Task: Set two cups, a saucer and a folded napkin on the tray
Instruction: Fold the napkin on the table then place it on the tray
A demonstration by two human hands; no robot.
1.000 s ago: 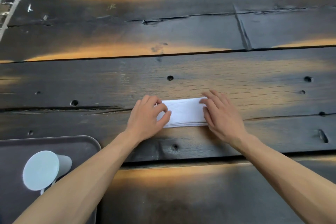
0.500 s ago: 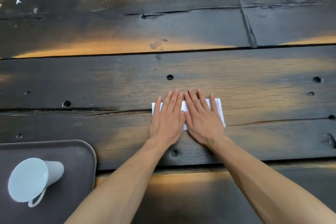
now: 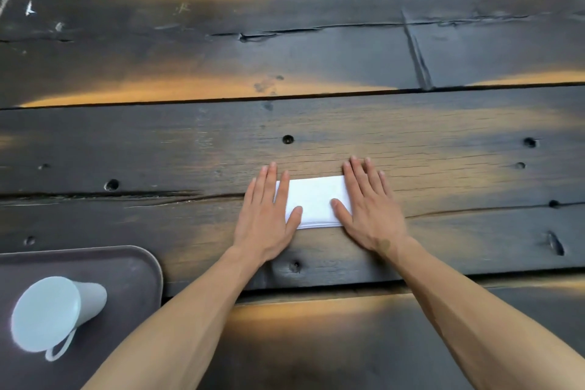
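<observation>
While I am pressing the napkin [image 3: 313, 201] flat at centre frame, straight fingers [image 3: 269, 180] grasping nothing, I judge lifting it to the lower-left tray [image 3: 136, 266] comes next.

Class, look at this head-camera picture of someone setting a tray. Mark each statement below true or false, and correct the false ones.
1. The white folded napkin lies on the dark wooden plank table. True.
2. The left hand pinches the napkin and lifts it clear. False: both the left hand and the right hand press flat on its ends with straight fingers.
3. A pale blue-grey handled cup stands on the dark brown rounded tray. True.
4. The napkin already lies on the tray. False: it lies on the table, to the right of the tray and apart from it.
5. Two cups show on the tray. False: only one shows.
</observation>
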